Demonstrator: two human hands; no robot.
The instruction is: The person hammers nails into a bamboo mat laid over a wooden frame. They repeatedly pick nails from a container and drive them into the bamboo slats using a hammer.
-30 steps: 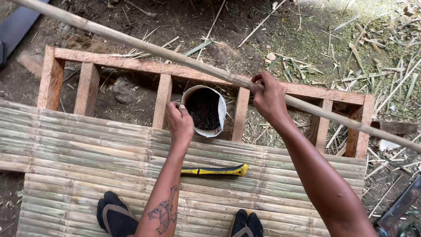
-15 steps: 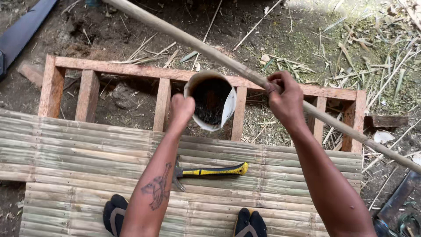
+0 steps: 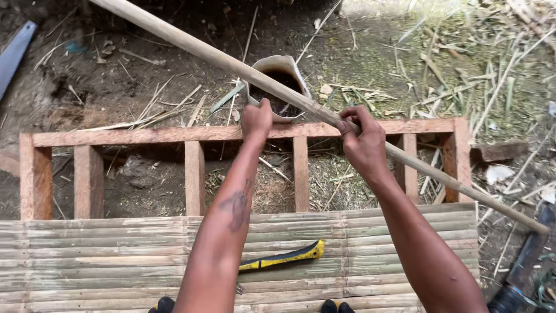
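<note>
Bamboo pole [image 3: 231, 62], long, round and pale, running diagonally from far left to near right, above a reddish wooden frame [image 3: 145, 135] of rough sawn bars. Right hand [image 3: 364, 139] closed firmly around the pole near its middle, just past the frame's far rail. Left hand [image 3: 256, 120] closed on the near rim of a soft, bent white container [image 3: 286, 65] with dark content inside, lying on bare soil beyond the frame. Near side: flat mat of split bamboo slats [image 3: 104, 255], ribbed and greenish-grey, with a hammer [image 3: 281, 257] of yellow and black handle on it. Dry bamboo scraps [image 3: 463, 69] scattered far right.
</note>
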